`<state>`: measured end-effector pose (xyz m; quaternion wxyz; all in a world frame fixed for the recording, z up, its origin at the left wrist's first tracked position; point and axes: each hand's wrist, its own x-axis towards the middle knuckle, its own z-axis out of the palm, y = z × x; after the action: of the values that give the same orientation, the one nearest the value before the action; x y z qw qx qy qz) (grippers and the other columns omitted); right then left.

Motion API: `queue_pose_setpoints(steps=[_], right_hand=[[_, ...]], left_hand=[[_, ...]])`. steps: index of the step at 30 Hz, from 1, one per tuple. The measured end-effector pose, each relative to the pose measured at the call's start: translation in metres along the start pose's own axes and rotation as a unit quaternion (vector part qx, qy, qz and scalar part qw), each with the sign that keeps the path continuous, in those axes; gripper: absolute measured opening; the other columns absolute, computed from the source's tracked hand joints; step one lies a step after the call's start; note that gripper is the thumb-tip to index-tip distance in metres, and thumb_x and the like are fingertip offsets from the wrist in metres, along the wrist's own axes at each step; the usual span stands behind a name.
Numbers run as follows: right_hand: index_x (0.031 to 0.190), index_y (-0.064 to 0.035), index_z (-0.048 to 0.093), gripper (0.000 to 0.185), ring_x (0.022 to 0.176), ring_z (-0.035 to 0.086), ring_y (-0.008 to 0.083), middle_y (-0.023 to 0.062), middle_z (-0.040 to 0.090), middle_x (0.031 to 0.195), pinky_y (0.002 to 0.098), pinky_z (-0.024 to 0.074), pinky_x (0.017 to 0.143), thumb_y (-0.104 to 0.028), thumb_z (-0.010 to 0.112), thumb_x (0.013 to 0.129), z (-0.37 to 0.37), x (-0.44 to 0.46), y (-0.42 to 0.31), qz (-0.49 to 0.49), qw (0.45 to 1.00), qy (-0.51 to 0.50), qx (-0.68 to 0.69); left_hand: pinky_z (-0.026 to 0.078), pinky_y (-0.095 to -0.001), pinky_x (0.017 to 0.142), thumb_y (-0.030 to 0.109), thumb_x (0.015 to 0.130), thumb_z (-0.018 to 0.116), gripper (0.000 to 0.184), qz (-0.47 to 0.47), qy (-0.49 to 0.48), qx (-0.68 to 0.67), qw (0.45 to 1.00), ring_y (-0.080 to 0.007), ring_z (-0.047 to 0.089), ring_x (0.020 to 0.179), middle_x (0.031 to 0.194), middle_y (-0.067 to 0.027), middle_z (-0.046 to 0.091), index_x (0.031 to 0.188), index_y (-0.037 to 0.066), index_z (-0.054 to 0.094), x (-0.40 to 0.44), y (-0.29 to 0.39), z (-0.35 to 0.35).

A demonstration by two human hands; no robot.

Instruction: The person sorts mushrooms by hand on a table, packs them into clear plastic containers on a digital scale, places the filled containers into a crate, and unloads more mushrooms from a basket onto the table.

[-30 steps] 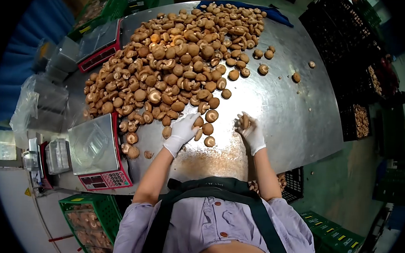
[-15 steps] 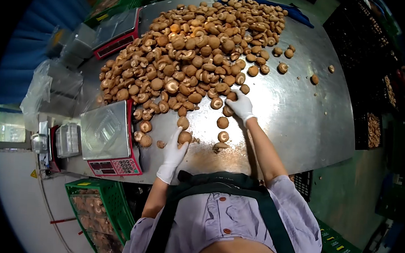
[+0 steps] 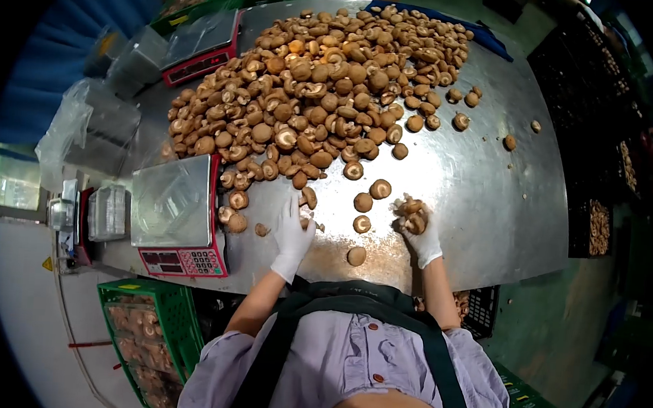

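A large heap of brown mushrooms covers the upper left and middle of the metal table. My left hand, in a white glove, is closed round a mushroom below the heap's lower edge. Farther right, my gloved right hand holds mushrooms, its palm side partly covered by them. Between my hands lie several loose mushrooms, one of them near the table's front edge.
Two red scales stand at the left, beside clear plastic boxes. A green crate of packed mushrooms is below the table at the lower left. Black crates are stacked at the right.
My right hand has drawn back from the heap toward the front right, now with mushrooms in it. My left hand has shifted slightly up and right. Loose mushrooms between the hands have changed places.
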<state>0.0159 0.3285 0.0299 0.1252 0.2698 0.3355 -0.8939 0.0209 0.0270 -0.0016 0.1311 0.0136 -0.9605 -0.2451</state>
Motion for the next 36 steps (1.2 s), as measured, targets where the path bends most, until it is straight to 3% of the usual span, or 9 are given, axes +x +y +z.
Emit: queue_pose_setpoints(steps=[6, 10, 14, 21, 26, 27, 28, 32, 36], right_hand=[[0.119, 0.0027, 0.050, 0.039, 0.089, 0.061, 0.0206, 0.0154, 0.061, 0.107, 0.0331, 0.0547, 0.078, 0.013, 0.058, 0.083, -0.024, -0.011, 0.042, -0.179, 0.931, -0.114, -0.297], [0.147, -0.0050, 0.027, 0.064, 0.089, 0.058, 0.0170, 0.0128, 0.055, 0.126, 0.0267, 0.0475, 0.075, -0.022, 0.052, 0.091, 0.008, -0.017, 0.019, -0.011, 0.969, -0.243, 0.042], [0.145, -0.0026, 0.027, 0.068, 0.117, 0.053, 0.0291, 0.0186, 0.047, 0.136, 0.0338, 0.0483, 0.091, -0.032, 0.056, 0.091, 0.005, -0.007, 0.013, -0.073, 0.959, -0.275, -0.010], [0.139, -0.0052, 0.040, 0.057, 0.099, 0.057, 0.0231, 0.0140, 0.054, 0.129, 0.0356, 0.0492, 0.086, -0.046, 0.037, 0.099, 0.028, -0.034, -0.002, -0.071, 0.978, -0.148, 0.127], [0.133, -0.0046, 0.045, 0.044, 0.107, 0.056, 0.0192, 0.0089, 0.054, 0.125, 0.0328, 0.0496, 0.089, -0.029, 0.048, 0.097, 0.037, -0.052, 0.000, -0.077, 0.993, -0.063, 0.069], [0.133, -0.0049, 0.046, 0.042, 0.108, 0.056, 0.0159, 0.0062, 0.055, 0.122, 0.0309, 0.0499, 0.089, -0.022, 0.055, 0.095, 0.040, -0.056, -0.001, -0.081, 0.994, -0.065, 0.021], [0.131, -0.0064, 0.049, 0.042, 0.108, 0.056, 0.0169, 0.0058, 0.057, 0.119, 0.0304, 0.0481, 0.092, -0.024, 0.056, 0.094, 0.040, -0.048, 0.011, -0.172, 0.974, -0.073, -0.127], [0.133, -0.0079, 0.046, 0.056, 0.100, 0.054, 0.0354, 0.0161, 0.056, 0.116, 0.0445, 0.0439, 0.089, -0.032, 0.059, 0.083, 0.058, -0.062, 0.035, -0.428, 0.558, -0.071, -0.707], [0.139, -0.0109, 0.041, 0.059, 0.112, 0.050, 0.0343, 0.0159, 0.051, 0.124, 0.0417, 0.0439, 0.091, -0.035, 0.057, 0.087, 0.065, -0.058, 0.053, -0.440, 0.520, -0.088, -0.727]], left_hand=[[0.048, -0.0403, 0.089, 0.013, 0.075, 0.071, 0.051, 0.100, -0.021, -0.092, 0.991, -0.0359, 0.054, 0.110, 0.120, -0.0167, 0.055, 0.123, 0.011, 0.056, -0.036, -0.003, -0.010], [0.046, -0.0345, 0.092, 0.002, 0.075, 0.065, 0.049, -0.063, -0.066, -0.317, 0.944, -0.0259, 0.056, 0.109, 0.117, -0.0154, 0.056, 0.123, 0.001, 0.055, -0.014, 0.017, -0.018], [0.045, -0.0318, 0.094, 0.008, 0.078, 0.051, 0.051, -0.189, -0.280, -0.575, 0.745, -0.0236, 0.056, 0.107, 0.125, -0.0137, 0.054, 0.128, -0.001, 0.050, 0.009, 0.041, -0.027], [0.053, -0.0444, 0.076, 0.036, 0.088, 0.037, 0.057, -0.343, -0.547, -0.715, 0.269, -0.0346, 0.060, 0.098, 0.125, -0.0270, 0.051, 0.135, 0.004, 0.043, 0.003, 0.067, 0.015], [0.043, -0.0546, 0.092, 0.061, 0.092, 0.030, 0.068, -0.354, -0.499, -0.690, 0.386, -0.0390, 0.044, 0.125, 0.144, -0.0122, 0.040, 0.146, 0.019, 0.032, -0.005, 0.097, 0.012], [0.042, -0.0559, 0.092, 0.065, 0.090, 0.030, 0.072, -0.408, -0.477, -0.739, 0.244, -0.0395, 0.045, 0.125, 0.144, -0.0117, 0.040, 0.145, 0.019, 0.032, -0.006, 0.086, 0.028], [0.040, -0.0575, 0.094, 0.068, 0.088, 0.031, 0.075, -0.320, -0.521, -0.684, 0.399, -0.0389, 0.044, 0.126, 0.145, -0.0111, 0.038, 0.145, 0.020, 0.033, -0.005, 0.093, 0.021], [0.048, -0.0479, 0.095, 0.060, 0.091, 0.044, 0.058, -0.358, -0.401, -0.741, 0.402, -0.0272, 0.052, 0.119, 0.135, -0.0050, 0.049, 0.133, 0.021, 0.046, -0.005, 0.107, 0.019], [0.042, -0.0477, 0.101, 0.053, 0.090, 0.052, 0.056, -0.239, -0.359, -0.765, 0.478, -0.0312, 0.048, 0.123, 0.139, -0.0108, 0.045, 0.134, 0.019, 0.049, -0.014, 0.078, 0.031]])
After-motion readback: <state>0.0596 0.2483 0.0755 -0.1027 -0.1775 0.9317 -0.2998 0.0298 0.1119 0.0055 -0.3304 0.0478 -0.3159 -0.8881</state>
